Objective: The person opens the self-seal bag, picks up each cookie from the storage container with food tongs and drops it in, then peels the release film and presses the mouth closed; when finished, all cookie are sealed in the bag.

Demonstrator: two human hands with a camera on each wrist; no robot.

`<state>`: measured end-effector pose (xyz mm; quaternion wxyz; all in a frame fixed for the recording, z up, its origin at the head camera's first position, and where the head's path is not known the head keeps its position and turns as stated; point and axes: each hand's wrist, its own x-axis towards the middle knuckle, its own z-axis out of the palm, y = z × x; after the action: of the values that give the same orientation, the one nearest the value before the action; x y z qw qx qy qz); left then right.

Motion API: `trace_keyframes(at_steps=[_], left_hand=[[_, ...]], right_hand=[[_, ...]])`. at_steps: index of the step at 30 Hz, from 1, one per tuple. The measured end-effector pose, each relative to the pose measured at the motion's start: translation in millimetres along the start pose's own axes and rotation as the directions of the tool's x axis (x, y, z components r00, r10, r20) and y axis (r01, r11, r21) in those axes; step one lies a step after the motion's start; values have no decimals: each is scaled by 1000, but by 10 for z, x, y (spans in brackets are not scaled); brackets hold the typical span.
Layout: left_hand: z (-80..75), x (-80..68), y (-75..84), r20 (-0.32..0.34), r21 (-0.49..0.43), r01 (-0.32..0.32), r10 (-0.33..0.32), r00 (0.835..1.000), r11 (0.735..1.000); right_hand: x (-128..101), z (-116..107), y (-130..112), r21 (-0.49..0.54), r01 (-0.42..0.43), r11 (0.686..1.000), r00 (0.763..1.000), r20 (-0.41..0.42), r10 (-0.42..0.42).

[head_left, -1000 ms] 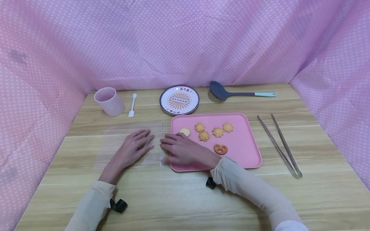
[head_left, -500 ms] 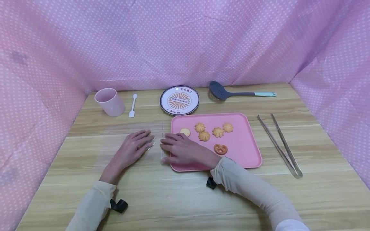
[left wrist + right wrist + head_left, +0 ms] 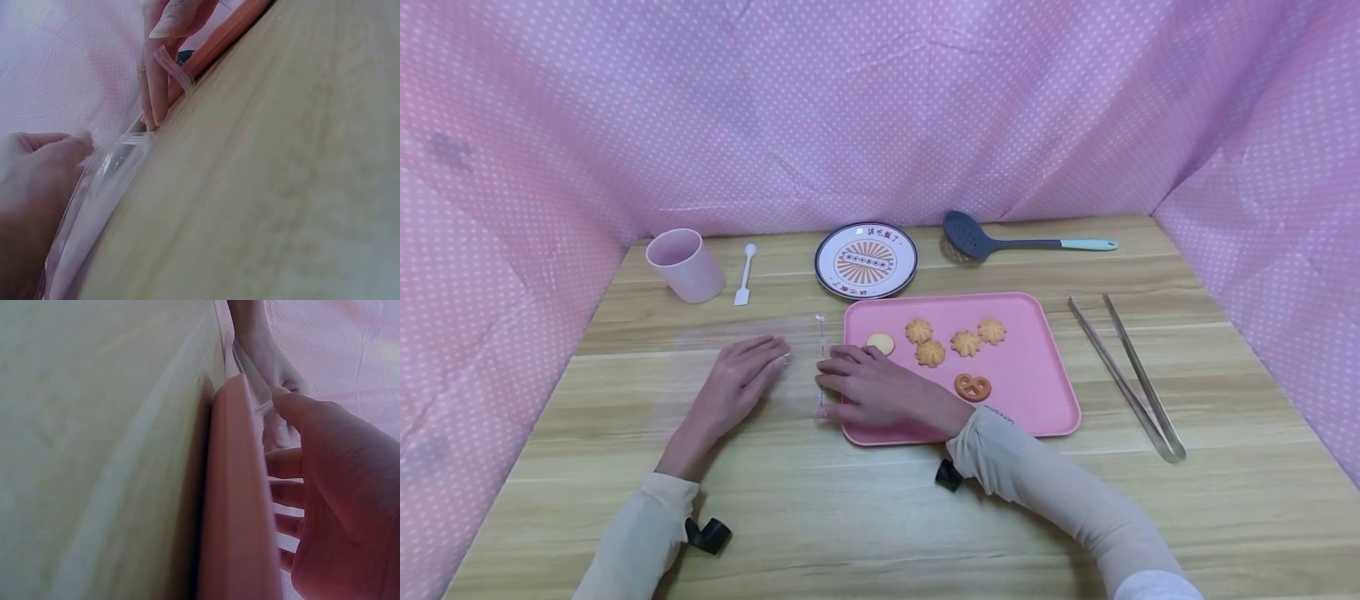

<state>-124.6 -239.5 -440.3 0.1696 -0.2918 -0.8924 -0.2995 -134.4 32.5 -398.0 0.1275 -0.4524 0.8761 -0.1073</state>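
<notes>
A clear plastic bag (image 3: pixel 801 404) lies flat on the table, its sealing strip end beside the pink tray (image 3: pixel 1037 383). My left hand (image 3: pixel 733 392) is over the bag; in the left wrist view its thumb and fingertips pinch the film (image 3: pixel 94 200), which rises off the table there. My right hand (image 3: pixel 880 390) reaches across the tray's left edge, fingers extended and fingertips at the bag's strip end. In the right wrist view its thumb and fingers are spread apart. On the tray are several flower-shaped cookies (image 3: pixel 965 342), a round cookie (image 3: pixel 880 342) and a pretzel (image 3: pixel 972 387).
A pink cup (image 3: pixel 688 271) and a small white spatula (image 3: pixel 745 275) stand and lie at the back left. Behind the tray are a patterned plate (image 3: pixel 865 260) and a slotted skimmer (image 3: pixel 1000 242). Metal tongs (image 3: pixel 1138 387) lie to the right.
My left fingers have drawn back slightly to the left and bunched together, pulling up film with them. The right hand has stayed almost still.
</notes>
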Motion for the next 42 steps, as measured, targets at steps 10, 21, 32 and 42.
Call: trace_keyframes(at_steps=[10,21,32,42], left_hand=[[-57,-13,21,-154,-133,-1,-19,988,991],[-77,10,57,-229,-188,-47,3,974,981],[-111,-4,56,-248,-195,-44,-6,969,980],[-133,-39,63,-266,-210,-44,-13,964,977]], right_hand=[[7,18,22,7,8,1000,1000,-16,-8],[-85,-22,81,10,38,999,994,-103,-37],[-359,-89,337,82,-70,994,947,-308,92],[-546,-111,541,132,-194,972,914,-335,227]])
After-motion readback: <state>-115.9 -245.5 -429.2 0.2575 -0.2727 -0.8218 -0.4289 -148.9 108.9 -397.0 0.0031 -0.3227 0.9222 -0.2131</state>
